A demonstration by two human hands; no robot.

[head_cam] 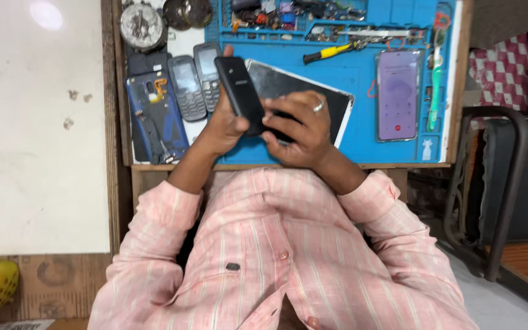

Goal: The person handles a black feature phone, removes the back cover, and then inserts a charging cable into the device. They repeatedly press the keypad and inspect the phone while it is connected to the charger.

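My left hand (222, 124) grips a black phone (238, 85) by its lower half, back side up and tilted. My right hand (300, 125), with a ring on one finger, is closed on the phone's lower end. Both hands hover over a dark-screened tablet (322, 98) that lies on a blue work mat (362, 122). My pink striped shirt sleeves fill the lower part of the view.
Left of the hands lie two grey keypad phones (188, 85) and an opened blue phone body (154, 116). A smartphone with a lit purple screen (397, 95), a yellow-handled screwdriver (328, 54) and a green brush (435, 79) lie on the mat. A dark chair (502, 177) stands at right.
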